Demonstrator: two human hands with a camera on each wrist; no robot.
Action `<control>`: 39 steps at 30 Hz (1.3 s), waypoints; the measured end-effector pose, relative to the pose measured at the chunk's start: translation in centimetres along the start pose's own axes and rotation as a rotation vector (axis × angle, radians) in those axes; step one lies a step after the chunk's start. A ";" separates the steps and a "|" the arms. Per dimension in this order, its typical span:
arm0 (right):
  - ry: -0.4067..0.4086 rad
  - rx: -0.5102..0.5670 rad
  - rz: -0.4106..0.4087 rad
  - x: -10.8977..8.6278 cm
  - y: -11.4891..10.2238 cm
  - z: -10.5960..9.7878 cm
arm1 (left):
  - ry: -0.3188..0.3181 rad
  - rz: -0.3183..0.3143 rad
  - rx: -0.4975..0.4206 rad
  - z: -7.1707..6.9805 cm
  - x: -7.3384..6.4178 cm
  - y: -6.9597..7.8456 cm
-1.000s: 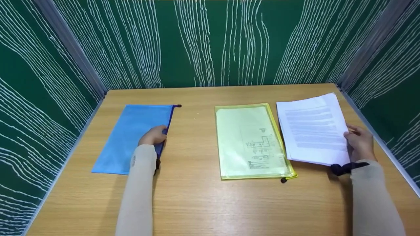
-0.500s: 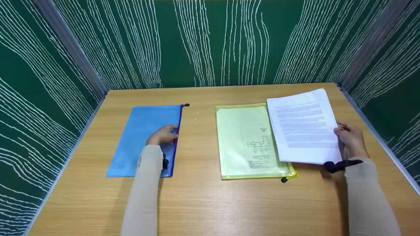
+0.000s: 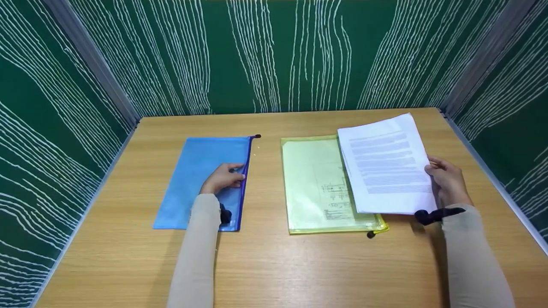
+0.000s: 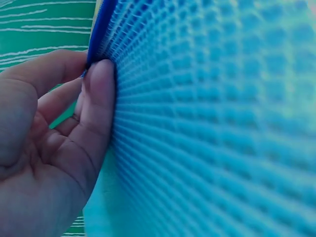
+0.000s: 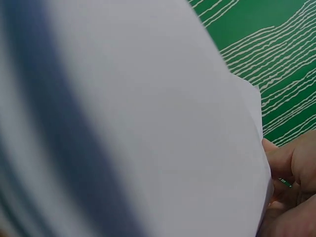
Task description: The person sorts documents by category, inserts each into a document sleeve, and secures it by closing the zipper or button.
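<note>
A blue mesh zip pouch lies on the left part of the table. My left hand reaches over it and pinches its dark blue zip edge; the left wrist view shows the thumb and a finger at that edge. On the right, my right hand grips the right edge of a stack of printed papers, thumb on top. The stack is tilted and overlaps a yellow zip pouch, hiding its upper right part. A drawing shows through the yellow pouch. Blank white paper fills most of the right wrist view.
The wooden table is bounded by green walls with white wavy lines at the back and sides. A few tiny pale specks lie between the two pouches. The yellow pouch's black zip pull points toward the front.
My left hand has slid the blue pouch to the right. My right hand has carried the papers left, so that they now cover part of the yellow pouch, which has stayed put.
</note>
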State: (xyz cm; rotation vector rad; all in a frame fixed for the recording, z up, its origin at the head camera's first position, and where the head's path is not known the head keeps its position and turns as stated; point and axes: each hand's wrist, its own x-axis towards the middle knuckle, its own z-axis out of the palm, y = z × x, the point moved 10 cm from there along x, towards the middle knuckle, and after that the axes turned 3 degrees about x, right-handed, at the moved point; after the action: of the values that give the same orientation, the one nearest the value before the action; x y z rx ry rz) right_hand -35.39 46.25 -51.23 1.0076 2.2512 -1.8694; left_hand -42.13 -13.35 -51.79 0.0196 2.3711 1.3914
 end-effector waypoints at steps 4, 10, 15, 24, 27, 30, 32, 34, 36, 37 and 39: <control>-0.023 0.030 -0.036 -0.3 -0.5 0.9 | 0.020 0.038 -0.148 0.4 0.3 -0.5; -0.047 0.055 -0.079 -0.6 -1.0 2.2 | 0.029 0.057 -0.247 0.8 0.4 -0.9; -0.071 0.118 -0.089 -0.9 -1.1 3.2 | 0.041 0.047 -0.280 0.7 0.5 -1.2; -0.120 0.199 -0.105 -1.5 -1.8 5.0 | 0.012 0.047 -0.406 1.9 0.8 -0.9; -0.142 0.228 -0.111 -1.8 -2.0 5.8 | 0.001 0.054 -0.436 2.4 0.9 -0.5; -0.158 0.237 -0.116 -2.1 -2.2 6.6 | 0.002 0.056 -0.461 2.6 1.1 -0.3; -0.178 0.251 -0.133 -2.3 -2.4 7.0 | -0.006 0.061 -0.480 2.8 1.1 -0.2; -0.196 0.263 -0.151 -2.5 -2.6 7.4 | -0.012 0.071 -0.501 3.0 1.2 0.0; -0.218 0.277 -0.170 -2.8 -2.9 7.9 | -0.018 0.077 -0.517 3.2 1.3 0.0; -0.228 0.283 -0.178 -2.9 -3.0 8.2 | -0.019 0.080 -0.520 3.3 1.3 0.1; -0.242 0.292 -0.189 -3.1 -3.1 8.7 | -0.020 0.082 -0.528 3.5 1.4 0.1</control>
State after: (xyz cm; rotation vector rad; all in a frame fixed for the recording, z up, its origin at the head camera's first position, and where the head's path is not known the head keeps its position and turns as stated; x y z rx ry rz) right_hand -37.65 36.91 -49.60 0.5664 2.0376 -2.3064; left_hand -42.26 -10.06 -53.63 -0.0139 1.9348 2.0011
